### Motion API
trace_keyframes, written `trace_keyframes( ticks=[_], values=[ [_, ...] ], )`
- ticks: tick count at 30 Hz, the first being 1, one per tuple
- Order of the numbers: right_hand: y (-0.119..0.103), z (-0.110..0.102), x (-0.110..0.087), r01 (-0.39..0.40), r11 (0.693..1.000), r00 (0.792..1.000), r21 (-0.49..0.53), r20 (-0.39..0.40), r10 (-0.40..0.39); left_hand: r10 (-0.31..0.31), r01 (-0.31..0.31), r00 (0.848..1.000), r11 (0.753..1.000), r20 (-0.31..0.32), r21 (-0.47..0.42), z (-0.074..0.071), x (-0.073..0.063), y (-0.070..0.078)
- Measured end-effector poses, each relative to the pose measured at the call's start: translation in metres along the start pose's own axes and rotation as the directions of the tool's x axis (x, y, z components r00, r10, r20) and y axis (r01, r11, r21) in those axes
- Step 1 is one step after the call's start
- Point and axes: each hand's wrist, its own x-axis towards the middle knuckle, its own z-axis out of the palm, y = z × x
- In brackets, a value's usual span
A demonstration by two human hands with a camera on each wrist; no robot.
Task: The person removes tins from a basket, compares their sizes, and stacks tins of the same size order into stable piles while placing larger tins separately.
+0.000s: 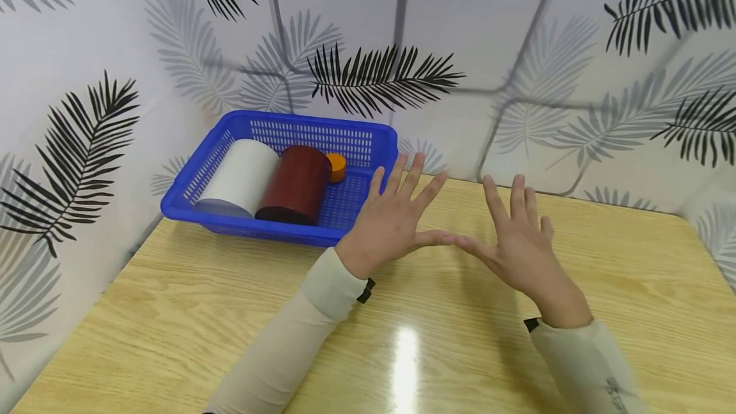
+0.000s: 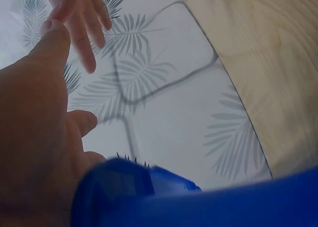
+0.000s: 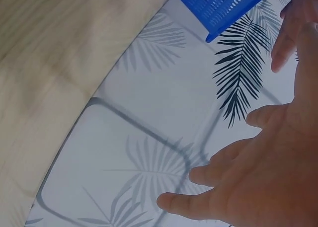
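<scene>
My left hand [image 1: 391,222] is spread above the table beside the right end of a blue plastic basket [image 1: 287,232], its fingers straight. Level with it on the right, my right hand [image 1: 520,245] is held up with fingers spread. The two thumb tips meet between the hands, and neither hand holds anything. Inside the basket lie a white cylinder [image 1: 240,174], a dark red cylinder [image 1: 296,184] and a small orange round piece [image 1: 337,167]. In the left wrist view the blue basket rim [image 2: 248,202] is close below the left hand.
The light wood table [image 1: 230,312] stretches under both arms, with a bright light reflection near its front. Behind it and at the left hangs a white cloth [image 1: 460,43] printed with grey and black leaves. A dark strap piece [image 1: 365,291] shows at the left cuff.
</scene>
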Motion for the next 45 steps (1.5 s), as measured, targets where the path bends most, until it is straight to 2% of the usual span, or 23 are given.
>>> trace_keyframes(
  ticks=[9,18,22,37,41,45],
  values=[
    [-0.023,0.002,0.017,0.026,0.999,1.000,0.032,-0.003,-0.026,-0.036,0.036,0.999,0.999,-0.019,0.001,-0.001,-0.016,-0.026],
    [-0.049,0.010,0.035,0.054,0.997,0.999,0.062,0.004,-0.054,-0.102,0.104,0.994,0.992,0.026,-0.077,-0.009,-0.034,-0.058],
    [-0.059,0.015,0.042,0.063,0.994,0.998,0.084,0.005,-0.064,-0.121,0.124,0.992,0.987,0.036,-0.104,-0.010,-0.047,-0.075],
    [-0.097,0.021,0.062,0.103,0.980,0.995,0.168,0.001,-0.105,-0.169,0.165,0.986,0.974,-0.011,-0.157,-0.016,-0.095,-0.139],
    [-0.113,0.017,0.073,0.125,0.972,0.991,0.199,0.018,-0.131,-0.208,0.204,0.978,0.969,-0.013,-0.141,-0.017,-0.111,-0.161],
    [-0.128,0.005,0.088,0.150,0.966,0.988,0.210,0.015,-0.157,-0.265,0.265,0.964,0.957,0.010,-0.118,-0.019,-0.125,-0.186]
  ],
)
